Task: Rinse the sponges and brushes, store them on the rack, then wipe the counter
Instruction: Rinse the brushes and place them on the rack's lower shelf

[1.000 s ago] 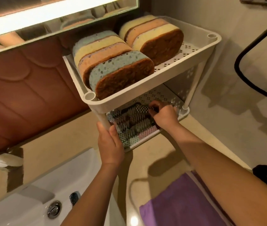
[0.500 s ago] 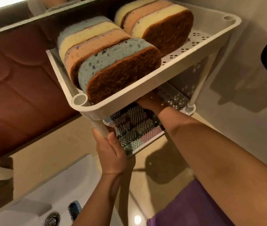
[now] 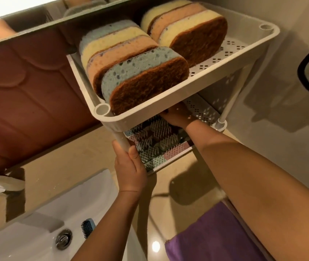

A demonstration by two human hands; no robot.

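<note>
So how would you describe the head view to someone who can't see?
A person's left hand grips the leg of a white two-shelf rack while the right hand reaches into the lower shelf of brushes. Sponges stand on top; one brush lies in the sink.

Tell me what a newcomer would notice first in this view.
The sponges, two rows standing on edge with brown scrub faces forward, fill the top shelf of the white rack at centre. Below, the left hand grips the rack's front leg while the right hand reaches in over the brushes on the lower shelf. One blue brush lies in the sink at bottom left.
</note>
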